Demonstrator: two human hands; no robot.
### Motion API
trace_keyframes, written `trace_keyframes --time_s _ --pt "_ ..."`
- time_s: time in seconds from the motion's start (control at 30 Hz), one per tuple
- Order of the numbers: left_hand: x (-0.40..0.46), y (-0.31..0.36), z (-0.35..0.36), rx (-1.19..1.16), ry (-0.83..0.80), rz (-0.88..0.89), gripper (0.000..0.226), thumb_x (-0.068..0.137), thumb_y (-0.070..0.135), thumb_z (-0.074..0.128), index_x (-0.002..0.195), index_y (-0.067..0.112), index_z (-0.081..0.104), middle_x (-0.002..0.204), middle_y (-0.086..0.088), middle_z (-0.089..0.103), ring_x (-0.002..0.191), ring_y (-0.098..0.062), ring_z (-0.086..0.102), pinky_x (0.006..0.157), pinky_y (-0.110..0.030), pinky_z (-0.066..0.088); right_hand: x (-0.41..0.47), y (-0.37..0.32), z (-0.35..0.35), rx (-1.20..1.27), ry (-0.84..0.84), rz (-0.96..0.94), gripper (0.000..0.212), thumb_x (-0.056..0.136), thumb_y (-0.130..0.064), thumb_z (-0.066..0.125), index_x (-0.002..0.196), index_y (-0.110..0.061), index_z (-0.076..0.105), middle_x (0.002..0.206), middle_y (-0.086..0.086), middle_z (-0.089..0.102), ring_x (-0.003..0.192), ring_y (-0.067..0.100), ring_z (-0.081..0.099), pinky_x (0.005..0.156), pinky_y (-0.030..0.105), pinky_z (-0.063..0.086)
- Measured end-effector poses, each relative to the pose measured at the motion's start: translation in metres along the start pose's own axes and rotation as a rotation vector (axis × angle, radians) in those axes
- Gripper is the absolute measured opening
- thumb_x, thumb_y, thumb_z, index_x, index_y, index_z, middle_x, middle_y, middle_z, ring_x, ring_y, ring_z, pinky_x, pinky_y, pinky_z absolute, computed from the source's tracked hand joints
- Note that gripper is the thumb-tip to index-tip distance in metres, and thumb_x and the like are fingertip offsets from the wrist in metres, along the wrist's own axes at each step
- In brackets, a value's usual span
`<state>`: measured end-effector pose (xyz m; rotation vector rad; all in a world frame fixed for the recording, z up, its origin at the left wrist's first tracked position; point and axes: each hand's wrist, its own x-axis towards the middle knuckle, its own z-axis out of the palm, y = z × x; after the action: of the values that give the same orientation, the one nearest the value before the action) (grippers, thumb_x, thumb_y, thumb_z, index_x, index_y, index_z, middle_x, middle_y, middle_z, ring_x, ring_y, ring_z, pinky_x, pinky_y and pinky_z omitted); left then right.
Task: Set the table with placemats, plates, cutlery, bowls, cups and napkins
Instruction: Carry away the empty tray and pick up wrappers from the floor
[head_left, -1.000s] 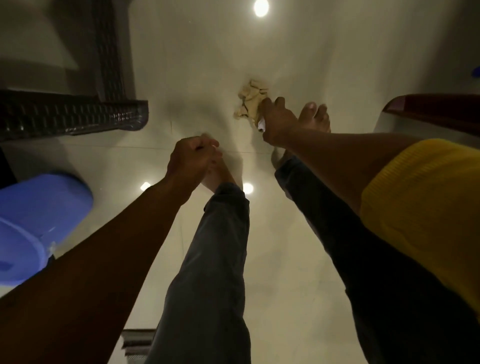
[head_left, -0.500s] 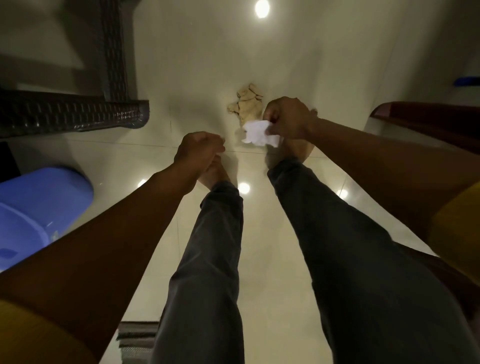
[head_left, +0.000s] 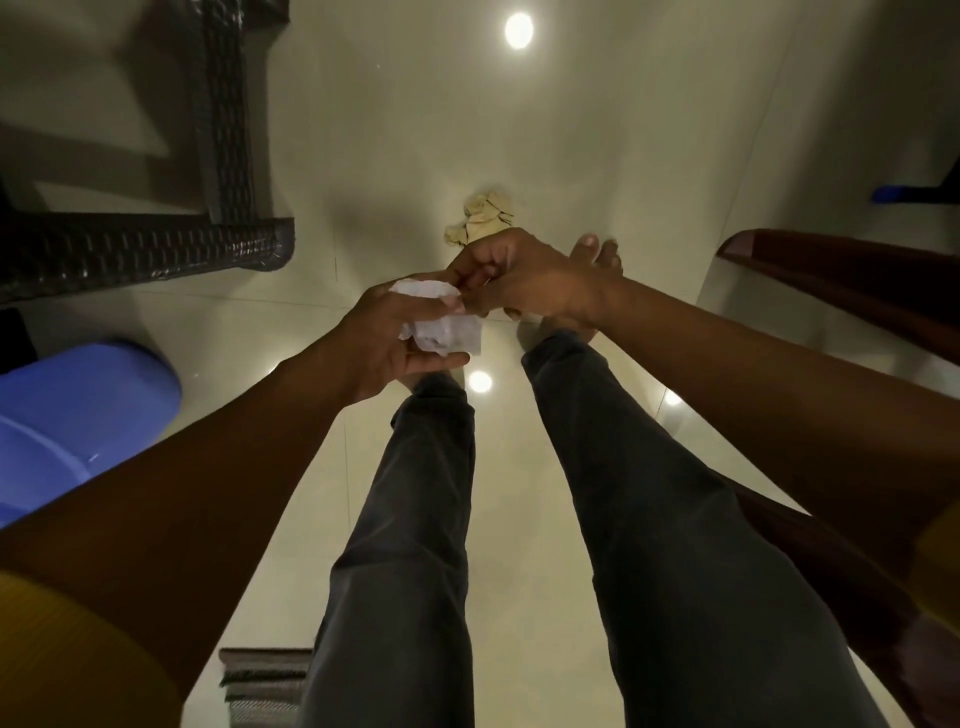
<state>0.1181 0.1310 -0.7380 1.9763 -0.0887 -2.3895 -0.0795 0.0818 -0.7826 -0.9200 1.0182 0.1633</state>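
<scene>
Left hand (head_left: 387, 343) cradles a crumpled white napkin (head_left: 441, 325), fingers curled round it. Right hand (head_left: 519, 278) pinches its far edge. Blue bin (head_left: 78, 415) at left; contents unseen.

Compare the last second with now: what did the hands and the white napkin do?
The right hand lifted the white napkin from near the floor and brought it left to the left hand, which opened and now holds it too. The crumpled beige paper on the floor, the wicker table and the blue bin stayed put.
</scene>
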Motion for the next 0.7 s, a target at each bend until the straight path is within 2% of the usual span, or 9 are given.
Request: trace_keyframes --time_s 0.03,0.13,0.23,0.33,0.43,0.5,0.57,0.63,0.7 --pt "0.009 -0.001 0.001 -0.021 -0.016 -0.001 0.024 0.108 0.019 0.053 0.121 0.003 0.064 0.097 -0.012 0.077 0.09 -0.021 0.077 0.093 -0.042 0.059 0.004 0.001 -0.002 -0.017 0.006 0.01 0.023 0.09 -0.011 0.076 0.112 -0.019 0.075 0.101 0.01 0.077 0.077 0.007 0.068 0.055 0.026 0.047" --pt "0.018 -0.002 -0.009 -0.096 0.112 0.007 0.037 0.102 0.017 0.063 0.137 0.009 0.059 0.126 -0.016 0.068 0.115 -0.032 0.069 0.1 -0.047 0.058 0.028 0.005 -0.011 -0.135 0.133 0.063 0.022 0.091 -0.018 0.077 0.113 -0.018 0.074 0.096 0.003 0.074 0.079 0.01 0.069 0.058 0.02 0.051" --pt "0.025 -0.005 -0.016 -0.062 0.185 0.046 0.022 0.101 0.014 0.065 0.124 0.011 0.065 0.12 -0.015 0.068 0.109 -0.029 0.07 0.101 -0.046 0.057 0.061 0.02 -0.023 -0.462 0.367 0.078 0.034 0.087 -0.016 0.073 0.121 -0.013 0.069 0.105 -0.001 0.066 0.094 0.018 0.066 0.068 0.011 0.044" --pt "0.033 -0.002 -0.022 -0.067 0.234 0.085 0.024 0.098 0.006 0.065 0.121 0.013 0.067 0.113 -0.01 0.071 0.099 -0.025 0.073 0.08 -0.04 0.065 0.095 0.044 -0.032 -0.906 0.364 0.096 0.068 0.081 -0.017 0.075 0.143 -0.014 0.047 0.134 0.022 0.048 0.114 0.04 0.056 0.078 0.037 0.046" --pt "0.039 0.0 -0.026 -0.071 0.227 0.125 0.034 0.096 0.008 0.068 0.129 0.013 0.065 0.117 -0.008 0.072 0.096 -0.021 0.074 0.073 -0.032 0.064 0.119 0.063 -0.033 -1.289 0.258 0.045 0.091 0.077 -0.022 0.082 0.152 -0.028 0.032 0.153 0.024 0.027 0.128 0.045 0.043 0.086 0.053 0.049" --pt "0.042 0.003 -0.027 -0.079 0.219 0.141 0.035 0.097 0.008 0.067 0.131 0.01 0.064 0.118 -0.009 0.07 0.096 -0.02 0.073 0.072 -0.03 0.063 0.127 0.069 -0.031 -1.398 0.194 0.022 0.088 0.08 -0.029 0.082 0.153 -0.032 0.032 0.159 0.022 0.02 0.133 0.044 0.038 0.092 0.054 0.047" --pt "0.04 0.008 -0.026 -0.086 0.194 0.16 0.027 0.099 0.005 0.063 0.126 0.006 0.064 0.114 -0.013 0.068 0.092 -0.019 0.072 0.073 -0.03 0.063 0.131 0.068 -0.03 -1.44 0.173 0.038 0.079 0.081 -0.032 0.082 0.148 -0.028 0.04 0.154 0.019 0.026 0.13 0.041 0.04 0.091 0.051 0.048" --pt "0.036 0.012 -0.023 -0.097 0.147 0.175 0.011 0.103 0.003 0.057 0.112 0.005 0.063 0.105 -0.017 0.064 0.086 -0.017 0.072 0.072 -0.028 0.063 0.129 0.064 -0.034 -1.376 0.191 0.077 0.066 0.082 -0.025 0.08 0.14 -0.021 0.05 0.146 0.018 0.035 0.125 0.039 0.045 0.086 0.048 0.05" --pt "0.03 0.015 -0.02 -0.132 0.152 0.173 0.017 0.102 0.004 0.059 0.119 0.005 0.062 0.112 -0.02 0.065 0.095 -0.023 0.073 0.074 -0.031 0.063 0.121 0.059 -0.044 -1.237 0.248 0.114 0.05 0.087 -0.013 0.072 0.134 -0.017 0.055 0.137 0.018 0.041 0.118 0.039 0.051 0.084 0.047 0.051"
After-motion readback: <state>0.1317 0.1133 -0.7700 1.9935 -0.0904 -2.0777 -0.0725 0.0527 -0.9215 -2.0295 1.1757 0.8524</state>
